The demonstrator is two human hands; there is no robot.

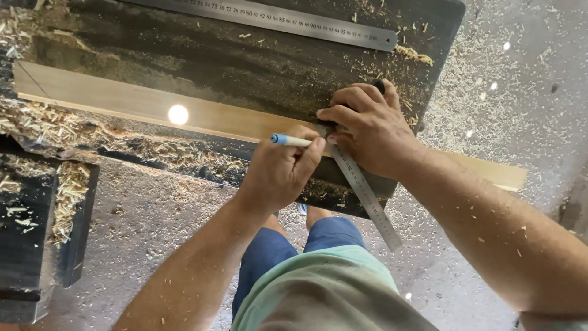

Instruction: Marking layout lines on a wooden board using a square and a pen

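Pen point(289, 140), gripped by the left hand point(278, 171), points left along the plank point(135, 101); its tip is hidden. Square point(367, 196), pressed across the plank by the right hand point(367, 125).

A woodworking shop: the dark, worn surface point(245, 67) carries a pale wooden strip point(141, 101), with a long steel ruler point(282, 18) beyond it, curled shavings point(55, 129) heaped beside it (plenty), and sawdust on the floor point(502, 79) below.
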